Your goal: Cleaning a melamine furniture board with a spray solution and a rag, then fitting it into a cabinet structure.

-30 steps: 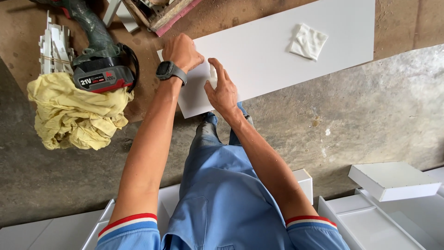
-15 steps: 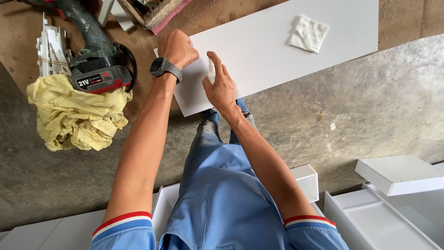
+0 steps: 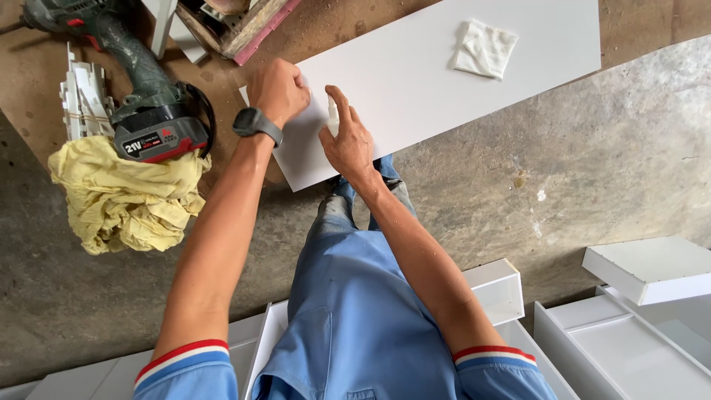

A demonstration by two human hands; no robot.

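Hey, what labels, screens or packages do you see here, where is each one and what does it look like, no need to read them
Label on the cordless drill: left of the left hand, on the battery base; dark strip with white lettering, red below.
Wristwatch: on the left wrist; dark rounded face, too dim to tell whether it is a lit screen.
No packages or signs show.

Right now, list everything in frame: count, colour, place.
panel: 1, white, flat on floor, top centre
cloth: 1, white, crumpled on panel
drill: 1, green and red, upper left
rag: 1, yellow, beside drill
slats: bundle, white, far left
drawer boxes: several, white, bottom edge and right
wristwatch: 1, black, left wrist
left hand: fist at panel's end
right hand: on panel, fingers partly open
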